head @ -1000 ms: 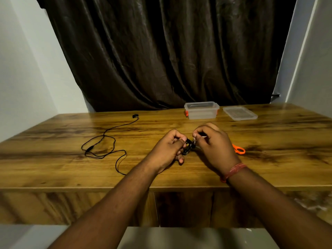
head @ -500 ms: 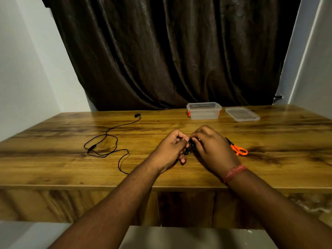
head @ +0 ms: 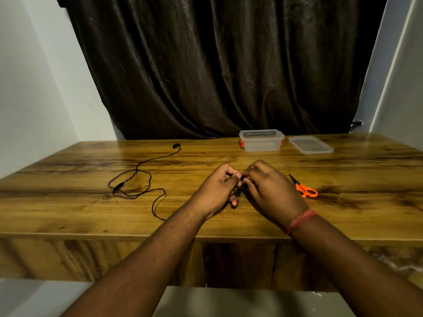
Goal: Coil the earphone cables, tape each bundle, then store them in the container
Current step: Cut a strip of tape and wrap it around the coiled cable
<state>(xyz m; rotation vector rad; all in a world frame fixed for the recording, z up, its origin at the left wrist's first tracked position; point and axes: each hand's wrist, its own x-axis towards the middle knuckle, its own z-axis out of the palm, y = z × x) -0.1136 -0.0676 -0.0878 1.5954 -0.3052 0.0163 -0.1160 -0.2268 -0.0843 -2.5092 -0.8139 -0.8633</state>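
Note:
A small black coiled earphone bundle (head: 241, 190) is pinched between my left hand (head: 219, 188) and my right hand (head: 270, 191) just above the middle of the wooden table (head: 68, 216). Both hands are closed on it, and fingers hide most of the bundle. A second black earphone cable (head: 137, 179) lies loose and uncoiled on the table to the left, its earbud at the far end. The clear plastic container (head: 261, 140) stands open at the back, its lid (head: 310, 145) lying beside it on the right. Any tape is too small to make out.
Orange-handled scissors (head: 305, 189) lie on the table just right of my right hand. A dark curtain (head: 217, 65) hangs behind the table. The table's front edge runs under my forearms.
My hands have drawn closer together around the bundle, and my right hand's fingers have curled down over it. The loose cable, container and scissors stay where they were.

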